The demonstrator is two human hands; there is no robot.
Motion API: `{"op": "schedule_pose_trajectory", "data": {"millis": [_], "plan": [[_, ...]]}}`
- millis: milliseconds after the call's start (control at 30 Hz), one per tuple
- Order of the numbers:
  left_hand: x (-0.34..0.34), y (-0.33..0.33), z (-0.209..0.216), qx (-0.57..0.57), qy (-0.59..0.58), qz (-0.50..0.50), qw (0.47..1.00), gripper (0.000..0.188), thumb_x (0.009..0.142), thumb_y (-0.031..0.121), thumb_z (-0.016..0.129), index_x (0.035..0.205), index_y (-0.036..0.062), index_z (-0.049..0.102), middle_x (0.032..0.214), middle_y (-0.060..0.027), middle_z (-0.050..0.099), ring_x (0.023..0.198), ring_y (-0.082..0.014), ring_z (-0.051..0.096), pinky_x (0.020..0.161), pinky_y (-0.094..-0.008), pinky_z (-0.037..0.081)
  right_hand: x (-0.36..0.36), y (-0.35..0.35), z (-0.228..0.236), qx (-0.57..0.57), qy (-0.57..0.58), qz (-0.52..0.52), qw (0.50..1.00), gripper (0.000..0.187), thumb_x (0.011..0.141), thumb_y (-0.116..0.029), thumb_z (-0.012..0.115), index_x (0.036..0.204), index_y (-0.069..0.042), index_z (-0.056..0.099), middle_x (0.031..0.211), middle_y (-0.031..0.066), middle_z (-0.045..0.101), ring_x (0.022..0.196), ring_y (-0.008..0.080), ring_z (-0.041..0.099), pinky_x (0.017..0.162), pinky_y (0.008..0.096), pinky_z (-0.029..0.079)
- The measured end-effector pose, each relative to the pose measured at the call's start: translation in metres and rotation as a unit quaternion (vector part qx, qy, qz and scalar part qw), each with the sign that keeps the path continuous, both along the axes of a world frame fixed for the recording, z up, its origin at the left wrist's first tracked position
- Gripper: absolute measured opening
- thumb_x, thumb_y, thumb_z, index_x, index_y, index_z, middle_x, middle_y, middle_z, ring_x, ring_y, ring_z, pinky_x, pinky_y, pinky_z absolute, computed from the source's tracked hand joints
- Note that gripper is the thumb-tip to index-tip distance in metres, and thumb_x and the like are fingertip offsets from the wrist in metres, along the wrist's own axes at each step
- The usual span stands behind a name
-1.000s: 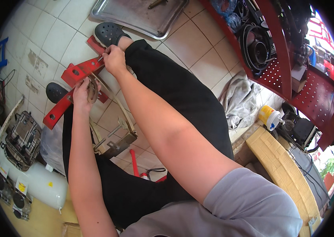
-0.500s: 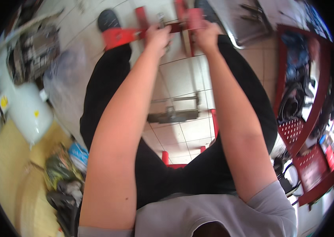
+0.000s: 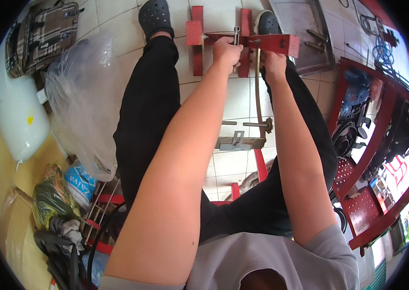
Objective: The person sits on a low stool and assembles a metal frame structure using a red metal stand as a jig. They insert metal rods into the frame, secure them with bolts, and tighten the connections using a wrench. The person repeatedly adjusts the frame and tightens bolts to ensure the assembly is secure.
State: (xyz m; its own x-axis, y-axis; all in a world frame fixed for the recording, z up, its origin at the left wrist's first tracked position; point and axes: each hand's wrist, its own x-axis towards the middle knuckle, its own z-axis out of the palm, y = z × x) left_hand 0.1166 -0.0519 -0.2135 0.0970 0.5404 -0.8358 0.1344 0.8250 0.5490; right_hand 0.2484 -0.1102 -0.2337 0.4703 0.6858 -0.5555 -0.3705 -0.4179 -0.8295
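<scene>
My left hand [image 3: 227, 54] is closed around a wrench [image 3: 237, 35], whose ringed end sticks up above the fingers. It sits between two upright posts of a red metal frame [image 3: 245, 24]. A red crossbar [image 3: 279, 43] runs across the posts, with its broad end to the right. My right hand [image 3: 274, 64] is curled against the underside of that bar; its fingertips are partly hidden. A smaller red block [image 3: 194, 33] is at the crossbar's left end. From beside the right post a long thin rod [image 3: 258, 96] reaches down to a metal bracket with bolts [image 3: 240, 142] between my legs.
A grey metal tray [image 3: 306, 29] with metal parts lies at the upper right. A red rack [image 3: 366, 203] holding items stands right. On the left are a clear plastic bag [image 3: 86, 96], a checked bag [image 3: 44, 36], a white tank [image 3: 23, 113] and a blue-and-white bag [image 3: 79, 183].
The red crossbar has shifted right; its long part, which stuck out over my left shin, is now on the right side. Both hands have moved right and the view has shifted.
</scene>
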Motion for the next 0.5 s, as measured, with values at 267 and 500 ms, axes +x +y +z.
{"op": "schedule_pose_trajectory", "data": {"millis": [267, 500], "plan": [[0.007, -0.01, 0.006, -0.014, -0.047, -0.041, 0.998, 0.021, 0.083, 0.008, 0.061, 0.103, 0.0023, 0.057, 0.081, -0.0084, 0.061, 0.066, -0.0201, 0.062, 0.048, -0.0358, 0.048, -0.001, -0.005, 0.004, -0.016, 0.065, -0.025, 0.997, 0.023, 0.08, 0.0, 0.044, 0.095, 0.003, 0.061, 0.081, 0.0068, 0.063, 0.068, 0.0128, 0.059, 0.059, 0.0242, 0.047], [0.01, -0.007, 0.004, -0.022, -0.045, -0.006, 0.999, 0.024, 0.086, 0.009, 0.058, 0.109, 0.0039, 0.056, 0.083, -0.0084, 0.061, 0.065, -0.0181, 0.061, 0.052, -0.0347, 0.05, -0.004, -0.003, 0.011, -0.03, 0.044, -0.007, 0.999, 0.022, 0.08, 0.001, 0.046, 0.094, 0.002, 0.063, 0.081, 0.0059, 0.063, 0.067, 0.0119, 0.058, 0.059, 0.0233, 0.046]]}}
